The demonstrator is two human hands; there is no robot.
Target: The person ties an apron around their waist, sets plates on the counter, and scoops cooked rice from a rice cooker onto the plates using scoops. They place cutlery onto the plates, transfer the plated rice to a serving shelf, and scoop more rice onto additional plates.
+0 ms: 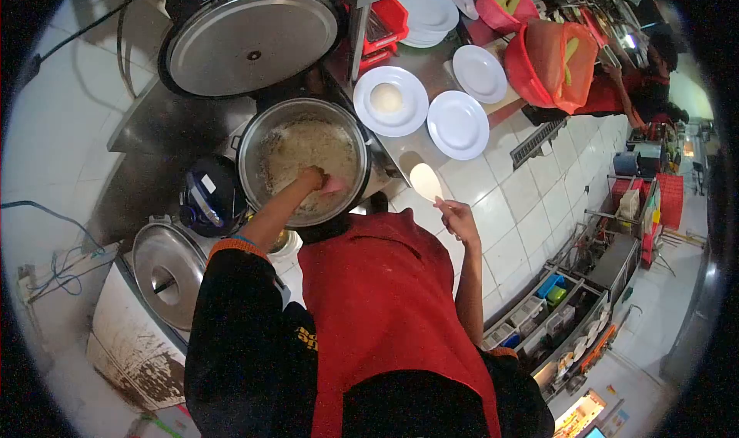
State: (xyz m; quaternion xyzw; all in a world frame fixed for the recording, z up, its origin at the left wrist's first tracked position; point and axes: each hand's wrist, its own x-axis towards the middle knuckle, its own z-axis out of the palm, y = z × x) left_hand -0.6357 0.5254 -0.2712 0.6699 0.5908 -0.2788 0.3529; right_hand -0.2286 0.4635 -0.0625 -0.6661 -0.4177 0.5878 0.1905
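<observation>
Inside the large metal rice pot (248, 157), my left hand (312, 178) is closed around a small pink item (333, 185), perhaps a bowl or cup; its shape is partly hidden. Cooked rice (296, 149) covers the bottom of the pot. Off to the right, my right hand (460, 221) grips a cream-coloured rice paddle (426, 182) by its handle, blade pointing up and away from me. A white plate (362, 103) on the counter carries a round mound of rice (386, 98).
The cooker's lid (254, 45) stands raised behind the pot. Two more white plates (458, 126) (479, 75) and a plate stack (427, 11) are on the counter. A red basin (531, 68) sits beyond. A lidded metal pot (169, 265) is at left. Another person (639, 84) works far right.
</observation>
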